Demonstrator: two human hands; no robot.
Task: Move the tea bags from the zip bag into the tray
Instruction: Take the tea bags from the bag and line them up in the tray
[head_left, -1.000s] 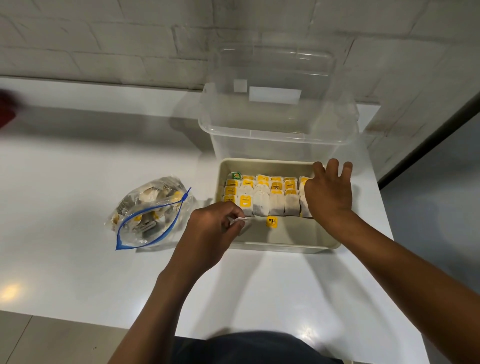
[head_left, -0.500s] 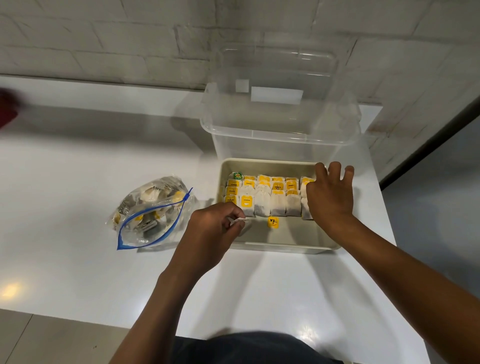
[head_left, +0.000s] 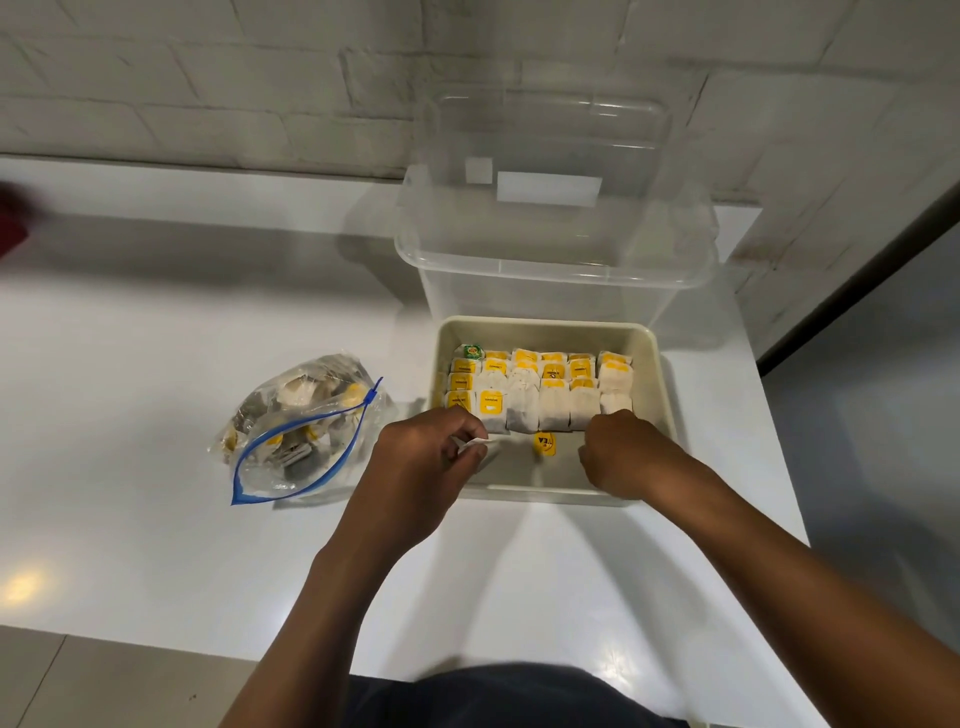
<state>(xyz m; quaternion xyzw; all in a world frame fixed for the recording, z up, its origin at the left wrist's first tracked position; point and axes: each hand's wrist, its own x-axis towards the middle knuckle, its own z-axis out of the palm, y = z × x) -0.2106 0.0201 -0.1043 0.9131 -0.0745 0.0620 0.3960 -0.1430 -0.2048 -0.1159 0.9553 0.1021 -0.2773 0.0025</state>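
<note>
Tea bags packed upright in tidy rows across the far half of the beige tray, most topped with yellow tags, one green tag at the far left corner. More tea bags bunched inside the open, blue-edged zip bag, lying just left of the tray on the white table. A loose yellow tag flat on the tray's bare near floor, letters "EA" readable upside down; other tag print too small to read. Left hand at the tray's near left corner, fingers curled, pinching a small white paper piece. Right hand at the near right of the rows, fingers curled under, knuckles up; contents, if any, hidden. Just beyond the tray, a clear plastic box, its clear lid leaning against a white brick wall. Blurred red object at the far left edge.
</note>
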